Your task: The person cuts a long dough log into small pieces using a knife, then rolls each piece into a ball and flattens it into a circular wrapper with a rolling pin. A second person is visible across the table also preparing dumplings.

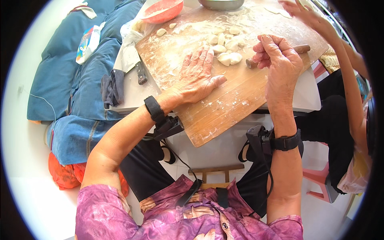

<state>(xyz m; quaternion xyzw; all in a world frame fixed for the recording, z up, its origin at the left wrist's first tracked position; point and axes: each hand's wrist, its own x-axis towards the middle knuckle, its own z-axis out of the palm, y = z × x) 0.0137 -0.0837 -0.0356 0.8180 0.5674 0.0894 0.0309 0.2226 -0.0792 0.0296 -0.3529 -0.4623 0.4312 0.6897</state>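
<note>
My left hand (198, 75) lies palm down on the floured wooden board (228, 102), fingers slightly apart, just left of a cluster of dough pieces (231, 45). What is under the palm is hidden. My right hand (277, 55) is raised over the board's right part, thumb against curled fingers; whether something small is pinched there cannot be told. Beneath and beside it lies a wooden rolling pin (303, 49), its middle hidden by the hand. Two small dough pieces (161, 32) sit near the board's far left edge. A flattened dough sheet (277, 11) lies at the far right.
A cleaver (130, 58) and a dark cloth (112, 88) lie on the table's left side. At the far edge stand a red bowl of flour (163, 11) and a metal bowl (221, 4). Another person's hands (312, 21) reach in from the right. The board's near corner overhangs the table.
</note>
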